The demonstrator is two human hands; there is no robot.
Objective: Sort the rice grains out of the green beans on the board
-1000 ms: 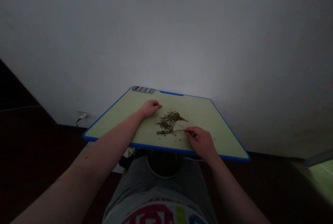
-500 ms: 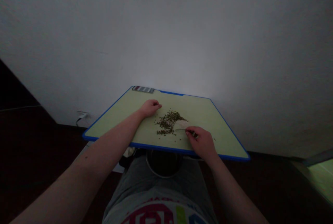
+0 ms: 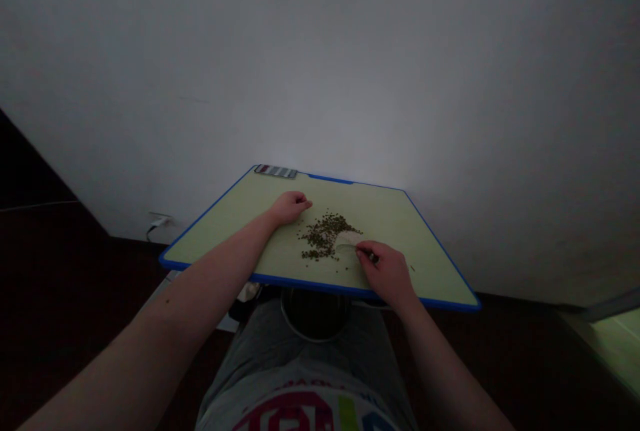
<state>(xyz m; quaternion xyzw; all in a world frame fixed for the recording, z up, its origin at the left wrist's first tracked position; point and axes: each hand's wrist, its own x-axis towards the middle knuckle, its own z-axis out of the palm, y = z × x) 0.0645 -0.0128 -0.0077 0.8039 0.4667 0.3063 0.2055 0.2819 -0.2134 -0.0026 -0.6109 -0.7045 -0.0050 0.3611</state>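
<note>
grains (image 3: 329,223) on tbl (image 3: 400,231) — pot (image 3: 316,340) below, nr side

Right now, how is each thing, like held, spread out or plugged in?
Left hand: loosely curled.
Right hand: pinching.
Pale thin piece: held in the right hand.
Dark grains: loose, mostly heaped, some scattered.
Tabletop: flat.
Striped strip: lying flat.
Bowl: partly hidden, inside too dark to tell.
Plug: looks plugged in.

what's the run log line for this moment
left hand: beside dark pieces | right hand: pinching thin item, identity unclear | round vessel: partly hidden by tabletop
</note>
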